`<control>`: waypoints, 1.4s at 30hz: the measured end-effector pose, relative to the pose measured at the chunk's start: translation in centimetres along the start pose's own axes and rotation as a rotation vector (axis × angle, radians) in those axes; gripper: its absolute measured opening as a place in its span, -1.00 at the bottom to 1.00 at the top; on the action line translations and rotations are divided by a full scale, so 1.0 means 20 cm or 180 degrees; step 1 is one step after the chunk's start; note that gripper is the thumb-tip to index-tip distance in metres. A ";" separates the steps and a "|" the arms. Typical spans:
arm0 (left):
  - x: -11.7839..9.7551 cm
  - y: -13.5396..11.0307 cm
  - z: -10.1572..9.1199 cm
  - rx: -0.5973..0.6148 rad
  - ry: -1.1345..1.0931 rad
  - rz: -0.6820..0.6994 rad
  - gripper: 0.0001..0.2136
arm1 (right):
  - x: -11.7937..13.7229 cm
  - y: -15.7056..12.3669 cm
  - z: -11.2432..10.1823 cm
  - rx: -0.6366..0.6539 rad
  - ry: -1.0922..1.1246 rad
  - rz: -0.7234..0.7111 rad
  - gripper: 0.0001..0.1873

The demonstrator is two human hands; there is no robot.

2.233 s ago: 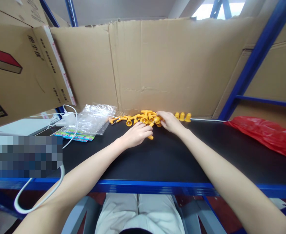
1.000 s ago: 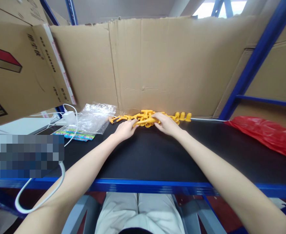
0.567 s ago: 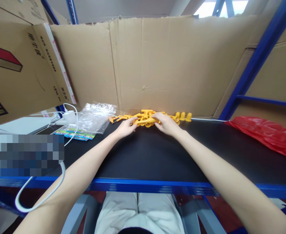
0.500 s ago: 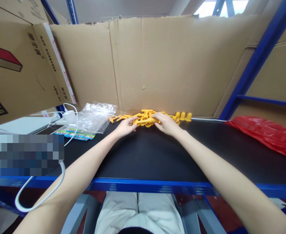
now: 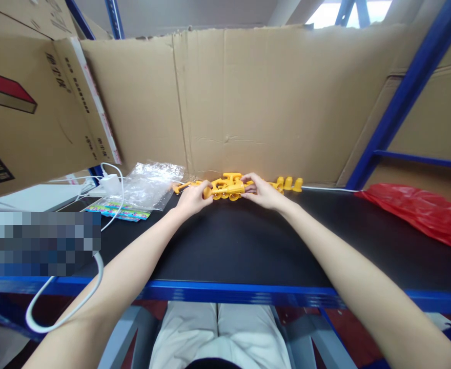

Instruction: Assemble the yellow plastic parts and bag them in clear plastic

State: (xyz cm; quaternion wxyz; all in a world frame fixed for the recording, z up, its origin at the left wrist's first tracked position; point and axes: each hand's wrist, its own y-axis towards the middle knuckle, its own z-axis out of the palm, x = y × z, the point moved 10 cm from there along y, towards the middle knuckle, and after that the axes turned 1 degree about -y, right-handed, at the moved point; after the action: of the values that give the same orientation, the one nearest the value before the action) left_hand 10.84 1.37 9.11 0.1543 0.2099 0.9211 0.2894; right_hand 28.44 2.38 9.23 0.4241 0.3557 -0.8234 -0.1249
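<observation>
A pile of yellow plastic parts [image 5: 228, 180] lies at the back of the black table [image 5: 248, 241], against the cardboard wall. Both hands reach into it. My left hand [image 5: 192, 198] pinches the left end of one long yellow plastic piece [image 5: 225, 190]. My right hand [image 5: 263, 190] grips its right end, fingers curled. The piece sits just above the table, in front of the pile. Three small yellow cones [image 5: 288, 183] stand to the right of my right hand.
A clear plastic bag [image 5: 150, 185] over colourful packets [image 5: 117, 211] lies at the left, with a white charger and cable [image 5: 109, 183] beside it. A red plastic bag [image 5: 417, 213] lies at the right. A cardboard wall [image 5: 248, 102] closes the back; a cardboard box [image 5: 29, 113] overhangs the left.
My left hand moved from a piece nearer me back to the pile. Both hands now hold one long yellow piece between them, lifted slightly off the pile's front.
</observation>
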 end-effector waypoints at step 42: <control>-0.01 0.00 -0.04 -0.0109 0.0070 -0.0061 -0.73 | -0.16 -0.02 0.05 0.0144 0.0713 0.0792 -0.53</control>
State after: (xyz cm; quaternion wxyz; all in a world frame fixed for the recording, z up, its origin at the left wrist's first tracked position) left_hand 10.69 0.87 9.80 0.1505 0.1952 0.9196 0.3059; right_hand 29.12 4.14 6.48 0.5173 0.2721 -0.8113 -0.0125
